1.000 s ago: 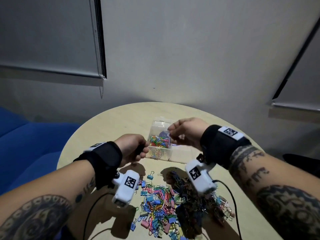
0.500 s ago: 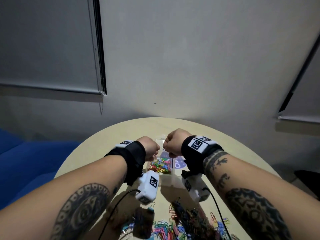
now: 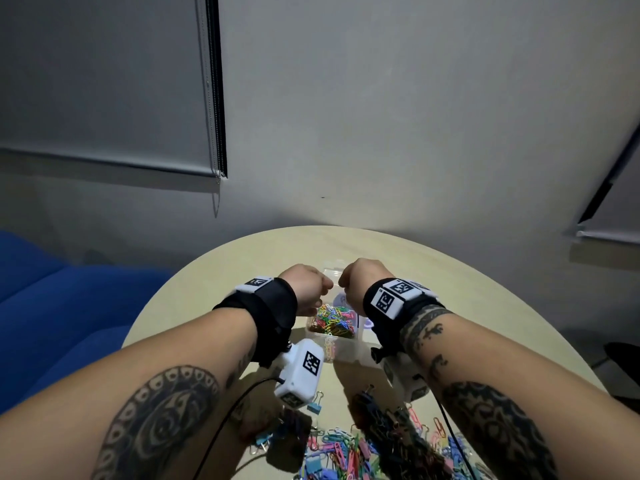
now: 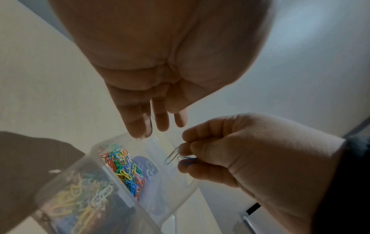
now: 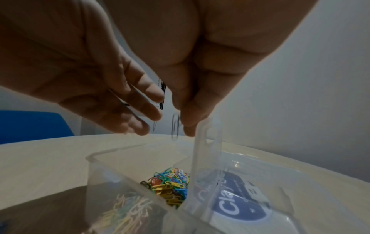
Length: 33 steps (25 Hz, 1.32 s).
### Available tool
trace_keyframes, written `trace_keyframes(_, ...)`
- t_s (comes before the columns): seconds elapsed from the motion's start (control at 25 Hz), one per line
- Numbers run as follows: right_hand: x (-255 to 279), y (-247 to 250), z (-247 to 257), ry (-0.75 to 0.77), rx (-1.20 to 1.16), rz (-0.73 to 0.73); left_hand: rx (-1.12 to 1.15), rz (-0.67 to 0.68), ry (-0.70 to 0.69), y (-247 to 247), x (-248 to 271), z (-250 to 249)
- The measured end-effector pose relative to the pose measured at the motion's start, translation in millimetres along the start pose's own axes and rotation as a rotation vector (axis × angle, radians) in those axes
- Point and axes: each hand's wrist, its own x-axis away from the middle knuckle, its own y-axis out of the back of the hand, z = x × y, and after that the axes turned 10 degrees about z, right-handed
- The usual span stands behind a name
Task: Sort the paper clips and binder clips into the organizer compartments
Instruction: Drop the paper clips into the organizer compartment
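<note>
Hands meet above a clear organizer (image 3: 341, 349) on a round, pale wood-grain surface (image 3: 450, 271) that stands against a plain grey wall (image 3: 381, 116). Two lowered window blinds flank the wall, one (image 3: 104, 81) at the left with a dark edge strip and one (image 3: 623, 202) at the far right. Blue seating (image 3: 52, 306) sits beside the surface at the left.

The right hand (image 4: 240, 158) has its fingers (image 4: 196, 134) curled, pinching a silver paper clip (image 4: 172, 155) between thumb and forefinger just over the organizer's far end; a blue clip (image 4: 188, 159) shows against the same grip. The left hand (image 4: 160, 71) hovers close beside it with fingers (image 4: 138, 125) extended downward and relaxed, holding nothing visible.

The organizer shows three compartments. The near one (image 5: 128, 207) holds pale yellow and white paper clips, the middle one (image 5: 170, 183) a heap of small coloured paper clips too many to count, and the third (image 5: 240, 197), beyond an upright clear divider (image 5: 202, 158), shows a blue round label on its floor.

Nearer the person, a loose pile (image 3: 363, 445) of mixed coloured paper clips and binder clips, also past counting, lies spread on the surface, with one blue binder clip (image 3: 314, 407) apart at its left edge. Each wrist wears a black strap carrying white marker-tagged camera units, and a black cable (image 3: 225, 427) trails from the left one.
</note>
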Motion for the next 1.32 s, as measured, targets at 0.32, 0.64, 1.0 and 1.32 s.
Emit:
trace_keyframes(0.32,46.1,-13.1,6.3,0.123,-0.145,-0.112,-0.314,0.109,-0.027,11.5,69.0,30.0)
trace_keyframes(0.64,102.3,-83.1,-3.3,0.172,0.052,0.195,-0.901,0.196,-0.016,-8.3,120.0,81.8)
trace_keyframes(1.0,98.9,-120.2,-11.1,0.071,0.211,0.222,-0.941,0.133,-0.066,-18.1,138.3,107.2)
trace_keyframes(1.32,102.4,-118.5,-8.8,0.1,0.222,0.265,-0.937,0.141,-0.091,-20.4,135.4,103.0)
